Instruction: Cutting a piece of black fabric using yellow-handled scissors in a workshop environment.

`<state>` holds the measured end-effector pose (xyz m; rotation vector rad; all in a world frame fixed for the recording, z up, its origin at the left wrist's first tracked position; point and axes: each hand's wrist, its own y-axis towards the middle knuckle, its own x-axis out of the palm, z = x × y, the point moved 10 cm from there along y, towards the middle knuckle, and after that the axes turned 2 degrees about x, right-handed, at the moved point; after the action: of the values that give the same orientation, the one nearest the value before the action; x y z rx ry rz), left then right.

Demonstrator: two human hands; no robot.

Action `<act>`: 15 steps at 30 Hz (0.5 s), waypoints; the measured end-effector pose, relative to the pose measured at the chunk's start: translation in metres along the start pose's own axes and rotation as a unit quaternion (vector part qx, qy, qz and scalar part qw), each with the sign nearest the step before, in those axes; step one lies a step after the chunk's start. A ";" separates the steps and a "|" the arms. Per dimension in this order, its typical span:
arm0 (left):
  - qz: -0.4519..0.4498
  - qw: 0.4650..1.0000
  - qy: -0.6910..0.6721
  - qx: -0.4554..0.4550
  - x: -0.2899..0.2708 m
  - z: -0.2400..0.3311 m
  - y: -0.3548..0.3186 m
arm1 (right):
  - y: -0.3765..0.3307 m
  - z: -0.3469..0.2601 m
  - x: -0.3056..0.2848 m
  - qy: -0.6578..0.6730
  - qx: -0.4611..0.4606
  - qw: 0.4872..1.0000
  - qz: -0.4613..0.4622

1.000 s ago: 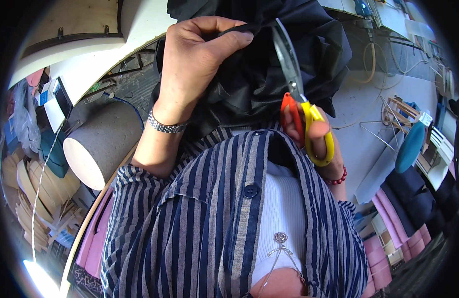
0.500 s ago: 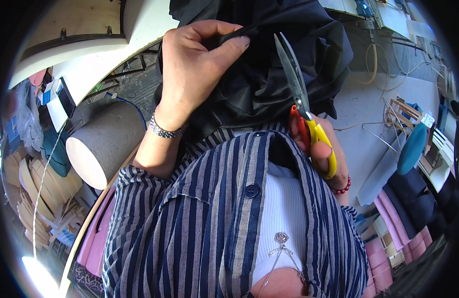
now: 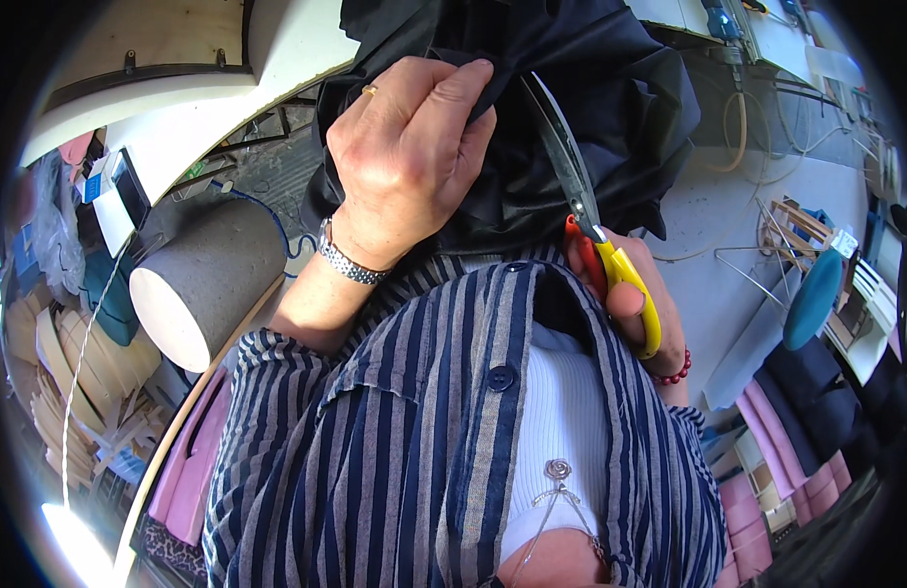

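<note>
I am pinching a fold of the black fabric (image 3: 610,127) in my left hand (image 3: 404,162), fingers clenched on the cloth near its upper edge, while my right hand (image 3: 635,294) is gripping the scissors (image 3: 581,206) through their orange and yellow handle loops, blades pointing up and away from me against the cloth; whether the blades are parted I cannot tell, as they are reading as one narrow sliver. The fabric is lying bunched in front of my chest, draped over the edge of the white table (image 3: 297,49) and hanging toward my lap. I am judging it light, limp and slightly slick, so it is folding and sagging wherever it is unsupported; the hold belongs close beside the blades, on a taut doubled edge, because a loose hold is likely to let the cloth slide and buckle ahead of the cut. My striped shirt (image 3: 395,441) is lying just under the cloth and the blade tips are working near my left fingers, so both are standing in the way of a careless stroke. A grey cylindrical block (image 3: 203,284) is sitting to my left below the table, pale wooden forms (image 3: 71,363) are stacking beyond it, and a teal round object (image 3: 811,299) is resting well apart on my right
</note>
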<state>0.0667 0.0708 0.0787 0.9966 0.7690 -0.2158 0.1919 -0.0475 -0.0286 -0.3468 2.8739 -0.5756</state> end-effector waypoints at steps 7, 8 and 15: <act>0.002 1.000 0.023 0.011 0.003 0.000 -0.001 | 0.005 -0.006 0.000 0.030 -0.006 0.999 0.014; 0.005 1.000 0.023 0.013 0.002 -0.001 -0.002 | 0.006 -0.007 -0.001 0.028 -0.004 0.999 0.015; 0.011 1.000 0.023 0.016 0.002 -0.001 -0.001 | 0.008 -0.005 -0.001 0.011 0.002 1.000 0.029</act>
<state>0.0670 0.0715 0.0765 1.0426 0.7986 -0.1857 0.1903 -0.0383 -0.0276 -0.2562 2.8921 -0.5794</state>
